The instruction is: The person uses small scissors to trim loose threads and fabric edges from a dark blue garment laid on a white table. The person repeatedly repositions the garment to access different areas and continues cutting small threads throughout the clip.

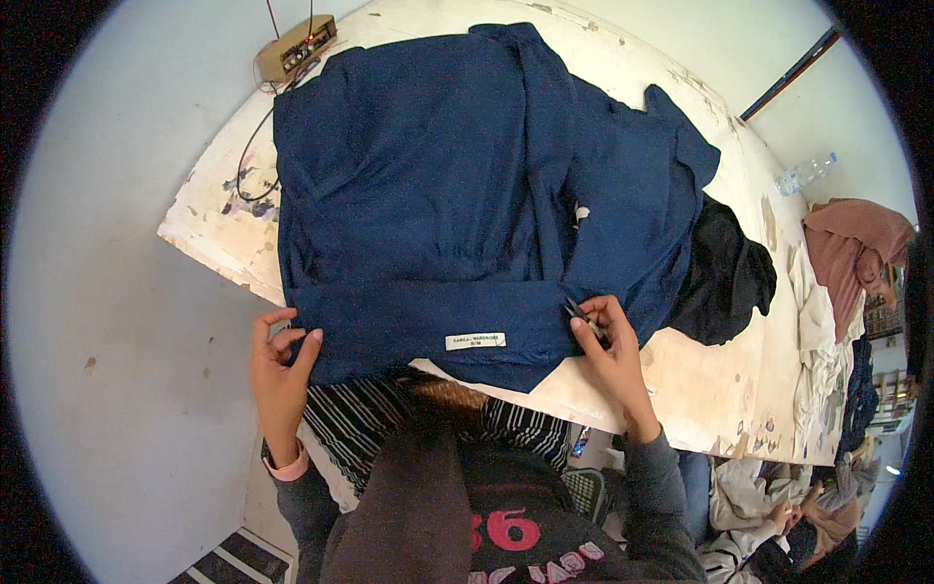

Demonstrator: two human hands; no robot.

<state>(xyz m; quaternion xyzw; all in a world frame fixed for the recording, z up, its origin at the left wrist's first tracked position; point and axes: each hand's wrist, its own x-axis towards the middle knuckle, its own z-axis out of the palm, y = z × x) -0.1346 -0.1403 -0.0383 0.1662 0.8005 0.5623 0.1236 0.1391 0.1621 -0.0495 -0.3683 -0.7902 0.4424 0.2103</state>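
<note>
A navy blue garment (418,175) lies spread over the table, its near band carrying a small white label (476,342). At the band's left end, my left hand (279,365) has its thumb and curled fingers closed at the fabric edge. My right hand (615,355) is closed around a small dark pointed tool, apparently thread snips (574,309), beside the band's right end. Much of that tool is hidden by my fingers. A small white spot (582,214) shows on the navy cloth farther up.
The worn white table (739,399) bears a black cloth (730,277) at right. A tan box (297,49) with a cable (255,190) sits at the far left corner. A plastic bottle (806,175) lies at the far right. Near it are a person in a pinkish covering (856,238) and pale cloth (815,316).
</note>
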